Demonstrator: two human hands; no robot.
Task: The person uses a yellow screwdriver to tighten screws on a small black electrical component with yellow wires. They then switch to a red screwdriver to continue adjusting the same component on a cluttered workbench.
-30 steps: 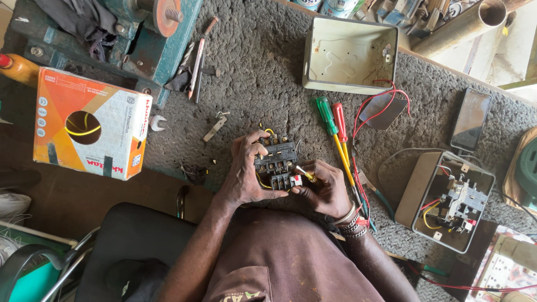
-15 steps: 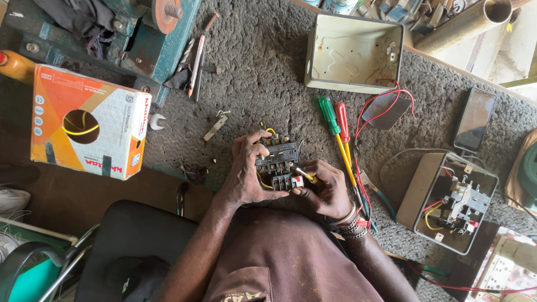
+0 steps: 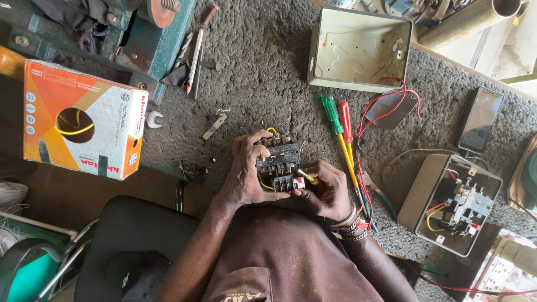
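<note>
Left hand (image 3: 246, 176): fingers curled around black contactor (image 3: 278, 162), gripping its left side. Contactor held just above grey bench mat (image 3: 263, 72), near front edge, yellow wires attached. Right hand (image 3: 324, 190): fingers pinched on small screwdriver (image 3: 306, 177), tip at contactor's lower right terminals. Green screwdriver (image 3: 334, 120) and red screwdriver (image 3: 346, 123) lie just right. Open metal box (image 3: 358, 47) beyond.

Contactor (image 3: 278, 162) btwn hands, screwdrivers (image 3: 341, 134) right, box (image 3: 81, 120) left, prob. phone (image 3: 480, 119) far right
</note>
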